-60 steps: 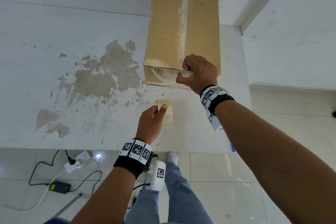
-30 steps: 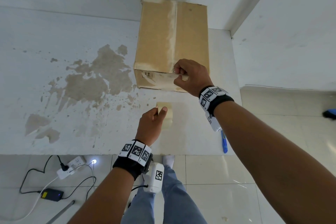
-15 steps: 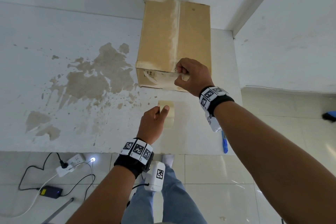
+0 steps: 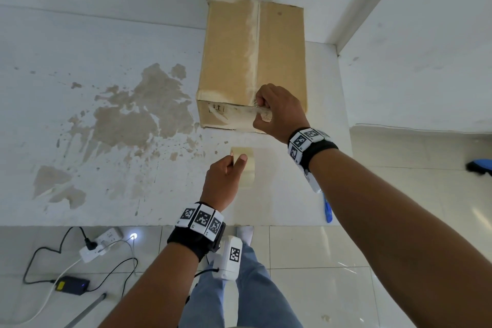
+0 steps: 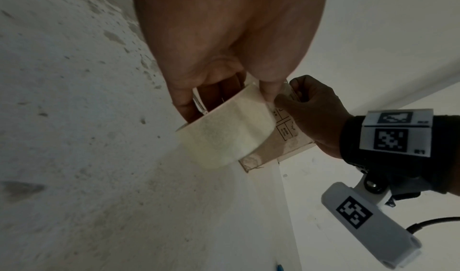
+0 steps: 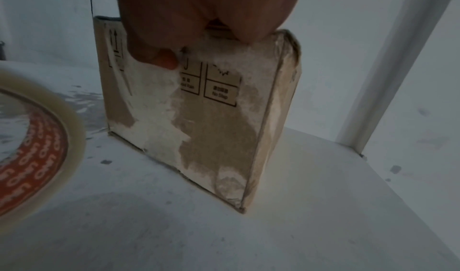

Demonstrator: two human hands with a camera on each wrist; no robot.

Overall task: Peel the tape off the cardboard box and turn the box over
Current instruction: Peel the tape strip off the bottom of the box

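A long brown cardboard box (image 4: 239, 56) lies on the white table, a strip of clear tape (image 4: 251, 42) running along its top seam. My right hand (image 4: 269, 112) is at the box's near end (image 6: 199, 118), fingers curled and pinching the tape end (image 4: 263, 112) where it folds over the top edge. My left hand (image 4: 234, 165) hovers in front of the box and grips a roll of clear tape (image 4: 246, 165), thumb on its rim; the roll (image 5: 224, 135) shows pale and wide in the left wrist view, and its orange core (image 6: 37, 157) in the right wrist view.
The white table (image 4: 80, 128) has brown peeled patches at its middle left. A blue pen (image 4: 328, 210) lies near the front right edge. A wall corner post (image 4: 364, 2) stands right of the box. A power strip (image 4: 101, 243), cables and an adapter lie on the tiled floor.
My right hand has stayed pinching the tape at the box's near top edge, shifting only slightly. The left hand still holds the tape roll in nearly the same place.
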